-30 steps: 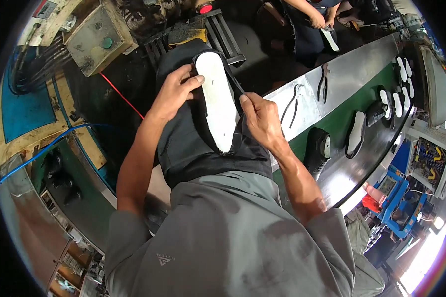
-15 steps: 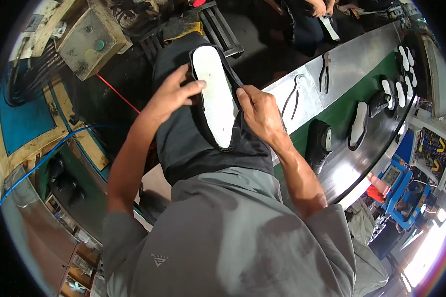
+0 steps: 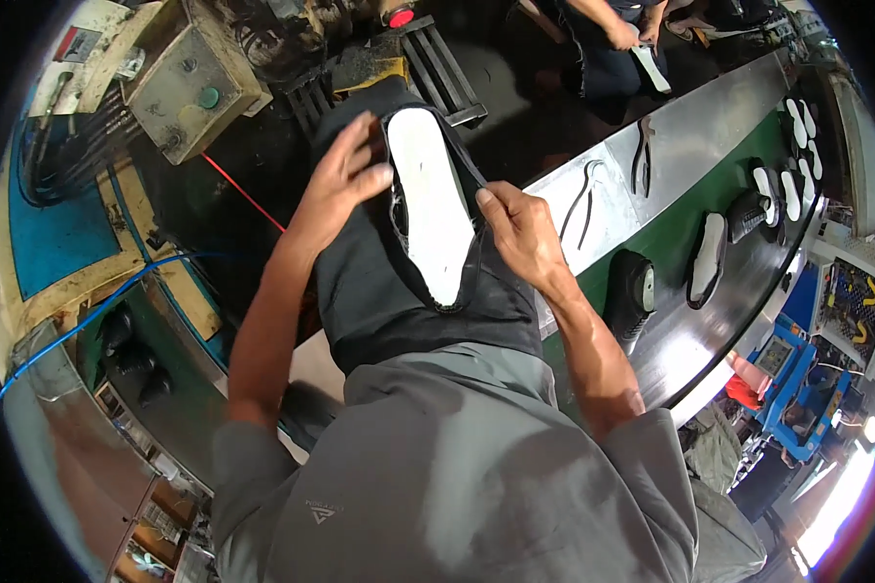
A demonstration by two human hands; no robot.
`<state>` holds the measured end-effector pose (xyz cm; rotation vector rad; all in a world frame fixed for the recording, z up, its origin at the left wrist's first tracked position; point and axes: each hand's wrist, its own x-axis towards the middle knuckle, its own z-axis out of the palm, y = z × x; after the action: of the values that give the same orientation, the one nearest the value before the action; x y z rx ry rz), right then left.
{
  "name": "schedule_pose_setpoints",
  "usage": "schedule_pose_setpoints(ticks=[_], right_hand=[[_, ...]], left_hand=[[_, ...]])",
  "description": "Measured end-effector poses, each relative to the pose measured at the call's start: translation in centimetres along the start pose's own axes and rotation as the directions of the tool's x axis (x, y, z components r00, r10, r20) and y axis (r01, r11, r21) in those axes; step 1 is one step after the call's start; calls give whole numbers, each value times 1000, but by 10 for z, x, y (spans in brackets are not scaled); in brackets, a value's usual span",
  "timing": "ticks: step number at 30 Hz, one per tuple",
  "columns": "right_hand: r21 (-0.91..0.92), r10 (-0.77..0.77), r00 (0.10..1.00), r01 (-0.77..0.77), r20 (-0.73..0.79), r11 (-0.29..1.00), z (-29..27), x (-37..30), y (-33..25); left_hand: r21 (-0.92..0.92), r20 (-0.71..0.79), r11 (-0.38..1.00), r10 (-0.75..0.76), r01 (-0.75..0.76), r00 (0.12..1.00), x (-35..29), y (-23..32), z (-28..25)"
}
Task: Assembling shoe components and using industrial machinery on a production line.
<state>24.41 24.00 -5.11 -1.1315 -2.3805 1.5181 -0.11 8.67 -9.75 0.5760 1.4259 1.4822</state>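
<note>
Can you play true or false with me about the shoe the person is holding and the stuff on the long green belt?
1. Both hands are on the shoe with the white bottom. True: the left hand and the right hand hold the black shoe, white sole up, on the lap.
2. The green belt has nothing on it. False: the conveyor belt carries more shoes, such as a black shoe.
3. Pliers lie on the metal edge beside the belt. True: the pliers rest there.
4. The button on the grey box is red. False: the box has a green button.
5. The shoe is lying on the floor. False: it is held over the lap.
</note>
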Motion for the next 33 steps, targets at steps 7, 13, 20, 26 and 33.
schedule_pose_setpoints(ticks=[7, 13, 20, 26, 33], right_hand=[[-86, -357, 894, 347, -269, 934, 24, 33, -22], [261, -25, 995, 49, -97, 964, 19, 62, 4], [-6, -353, 924, 356, -145, 934, -1, 88, -37], [-242, -309, 910, 245, -276, 939, 15, 84, -42], [355, 27, 998, -47, 63, 934, 25, 55, -21]], left_hand=[[568, -67, 756, 436, -325, 897, 46, 6, 26], [552, 50, 739, 433, -386, 900, 40, 22, 14], [667, 255, 622, 326, -409, 910, 53, 55, 5], [722, 43, 553, 565, -417, 824, 51, 27, 37], [331, -8, 924, 206, -191, 979, 39, 20, 38]])
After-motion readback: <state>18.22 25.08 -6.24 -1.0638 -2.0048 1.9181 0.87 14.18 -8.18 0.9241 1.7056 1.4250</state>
